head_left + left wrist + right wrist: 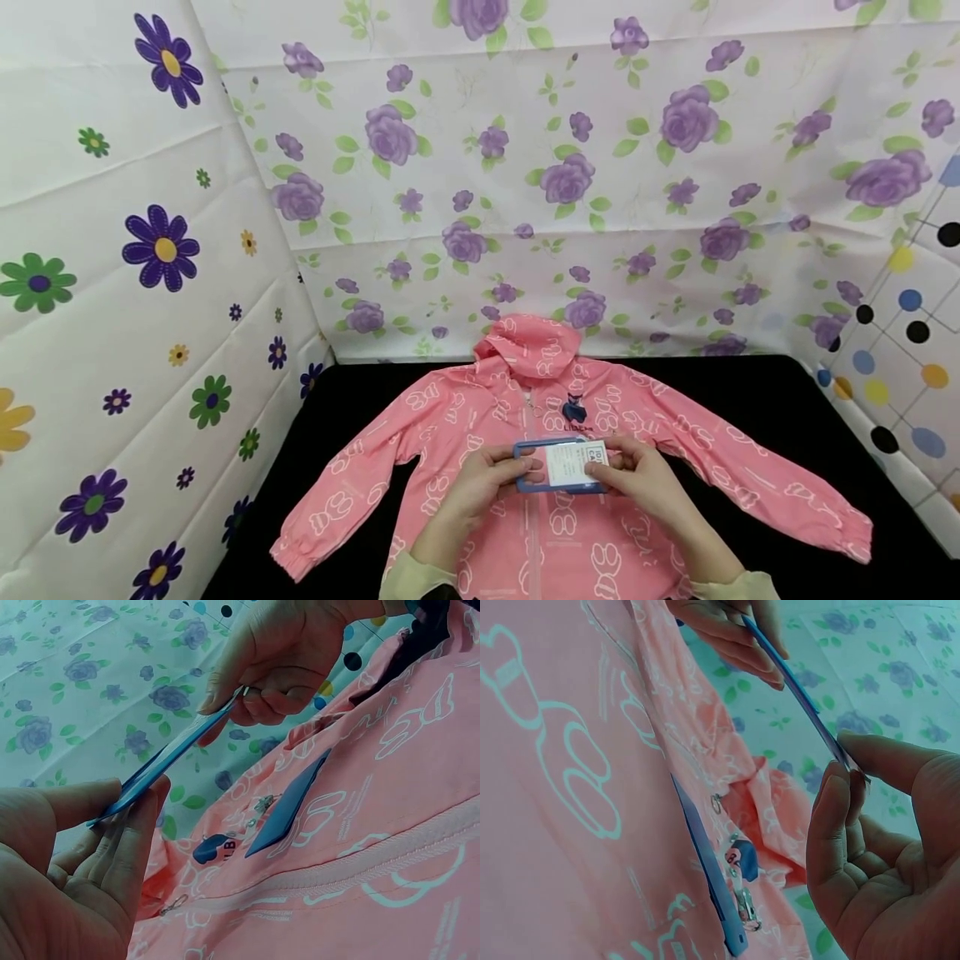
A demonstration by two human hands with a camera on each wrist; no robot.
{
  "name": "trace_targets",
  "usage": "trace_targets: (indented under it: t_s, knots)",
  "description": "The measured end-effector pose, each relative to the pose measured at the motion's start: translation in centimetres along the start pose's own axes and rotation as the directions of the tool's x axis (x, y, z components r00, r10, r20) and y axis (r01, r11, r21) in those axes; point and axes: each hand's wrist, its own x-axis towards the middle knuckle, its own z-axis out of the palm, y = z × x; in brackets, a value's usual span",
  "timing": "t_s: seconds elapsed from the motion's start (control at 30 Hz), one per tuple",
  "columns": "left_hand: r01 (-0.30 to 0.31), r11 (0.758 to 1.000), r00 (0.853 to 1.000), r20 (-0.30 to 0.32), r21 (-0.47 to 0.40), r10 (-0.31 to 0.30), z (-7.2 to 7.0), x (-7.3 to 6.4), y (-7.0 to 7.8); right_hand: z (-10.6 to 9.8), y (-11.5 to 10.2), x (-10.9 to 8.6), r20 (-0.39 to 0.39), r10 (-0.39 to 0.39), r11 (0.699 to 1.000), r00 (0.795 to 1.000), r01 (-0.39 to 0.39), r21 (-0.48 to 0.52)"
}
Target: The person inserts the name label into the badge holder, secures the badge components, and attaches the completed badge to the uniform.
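The left grip pinches the left end of a blue frame, and the right grip pinches the right end of a white card against it. Frame and card are together in the air above a pink jacket, which lies spread on a black surface.

The card covers the right part of the frame, and the left part looks clear. How much of the card sits inside the frame, I cannot tell. If it is only partly in, a push at a slant could catch its edge on the border and bend it. The left fingers lie over the clear part and could block the card's path.

The wrist views show both pieces tilted and held only by their 2 ends; a loose pinch could let either drop onto the jacket. Below, a 2nd blue piece and a metal clip lie on the cloth. A low sweep of either wrist, or a tug on the jacket, could shift them, and the clip might snag the fabric.
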Motion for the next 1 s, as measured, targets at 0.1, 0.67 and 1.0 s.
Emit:
trace_targets:
  t_s: [0.1,0.67,1.0]
  knots:
    - [-0.007,1.000,1.000,0.005,0.007,0.007,0.1,0.0,-0.1,0.2,-0.1,-0.1,0.007,-0.016,1.000,1.000,0.017,-0.013]
    - [0.015,1.000,0.999,-0.046,0.016,-0.014,0.7,-0.1,-0.7,1.7,0.0,-0.1,-0.011,0.008,0.992,1.000,-0.010,-0.130]
    - [0.012,1.000,0.998,-0.054,0.002,-0.012,0.7,0.1,-0.9,1.0,0.1,-0.1,-0.005,0.068,0.990,0.998,-0.068,-0.123]
